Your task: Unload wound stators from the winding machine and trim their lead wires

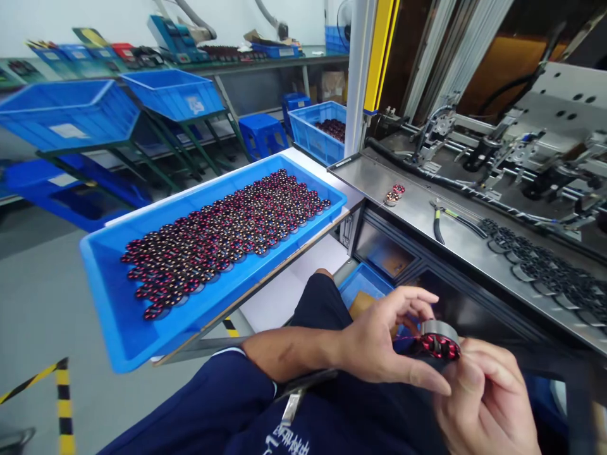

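A small round motor stator [439,343] with red wire windings and a grey metal ring is held low in front of me. My right hand [484,401] grips it from below, thumb on its edge. My left hand [384,344] is pinched at its left side, fingertips on a thin red wire coming off the windings. A blue tray [118,316] holding several rows of similar red-wound stators [227,234] lies to my left. Two loose stators [394,194] rest on the steel machine ledge [427,221].
Black-handled pliers [446,218] lie on the steel ledge, with a row of dark wound parts [545,268] to the right. Machine fixtures [521,158] stand behind. Blue bins [66,114] sit on racks at the left, another bin of parts [317,133] farther back.
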`<state>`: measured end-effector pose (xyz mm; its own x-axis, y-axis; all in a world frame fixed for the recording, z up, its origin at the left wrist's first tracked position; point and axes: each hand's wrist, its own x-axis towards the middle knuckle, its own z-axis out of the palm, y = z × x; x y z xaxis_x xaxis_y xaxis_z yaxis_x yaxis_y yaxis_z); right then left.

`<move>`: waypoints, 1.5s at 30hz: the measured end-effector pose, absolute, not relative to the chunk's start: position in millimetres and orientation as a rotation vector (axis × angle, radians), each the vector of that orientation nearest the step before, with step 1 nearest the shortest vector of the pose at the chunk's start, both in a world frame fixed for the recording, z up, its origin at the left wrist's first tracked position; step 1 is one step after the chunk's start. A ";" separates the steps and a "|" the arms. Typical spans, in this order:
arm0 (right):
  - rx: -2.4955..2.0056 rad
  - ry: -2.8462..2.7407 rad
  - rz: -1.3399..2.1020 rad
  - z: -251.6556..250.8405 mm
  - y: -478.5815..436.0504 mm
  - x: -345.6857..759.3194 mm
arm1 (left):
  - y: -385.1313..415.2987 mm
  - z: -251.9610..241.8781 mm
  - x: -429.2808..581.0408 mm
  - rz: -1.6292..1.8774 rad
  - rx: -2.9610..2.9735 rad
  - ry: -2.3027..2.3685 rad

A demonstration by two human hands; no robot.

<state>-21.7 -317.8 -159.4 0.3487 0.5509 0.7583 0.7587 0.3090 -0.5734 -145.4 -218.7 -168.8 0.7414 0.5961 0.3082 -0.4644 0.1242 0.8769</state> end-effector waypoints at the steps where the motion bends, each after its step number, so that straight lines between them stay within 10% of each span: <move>1: -1.359 -1.335 -0.224 -157.9 -318.9 -18.5 | -214.5 -168.4 -147.4 0.668 1.225 0.103; 29: -1.486 -1.699 -0.233 -121.5 -340.0 9.6 | -208.0 -175.8 -132.4 0.219 0.918 -0.119; 45: -1.445 -1.628 -0.184 -116.7 -337.2 5.3 | -214.3 -159.0 -133.2 0.546 0.593 0.011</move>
<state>5.3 -337.2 -116.7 0.1134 0.7082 0.6968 0.8456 0.2994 -0.4419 -133.2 -214.3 -159.0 0.8586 0.4923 0.1431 -0.4858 0.6923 0.5336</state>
